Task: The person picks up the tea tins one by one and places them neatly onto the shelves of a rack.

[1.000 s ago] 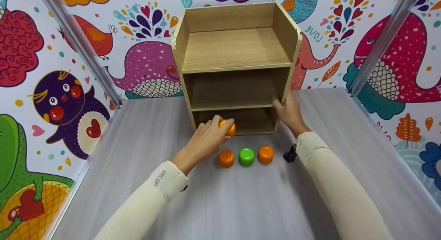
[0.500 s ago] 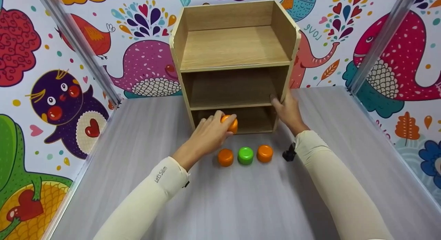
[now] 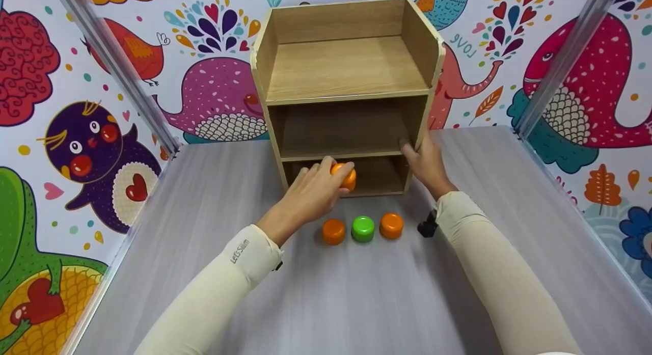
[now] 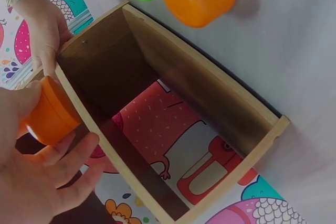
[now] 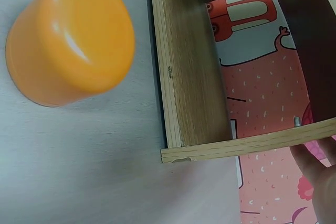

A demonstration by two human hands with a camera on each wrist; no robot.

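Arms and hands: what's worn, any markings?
Left sleeve and right sleeve: long, cream. Dark lettering on the left one, apparently "Let's Slim". Black fitting near the right sleeve's end; smaller dark piece at the left's. No gloves on left hand or right hand.

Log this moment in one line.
Left hand: holds orange cylinder in front of shelf | Right hand: grips shelf side | Table: two orange cylinders, green cylinder between

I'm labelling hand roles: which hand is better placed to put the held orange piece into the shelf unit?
Probably the left hand: it grips the orange piece, right in front of the shelf unit. The right hand holds the unit's side, so it would likely have to let go.
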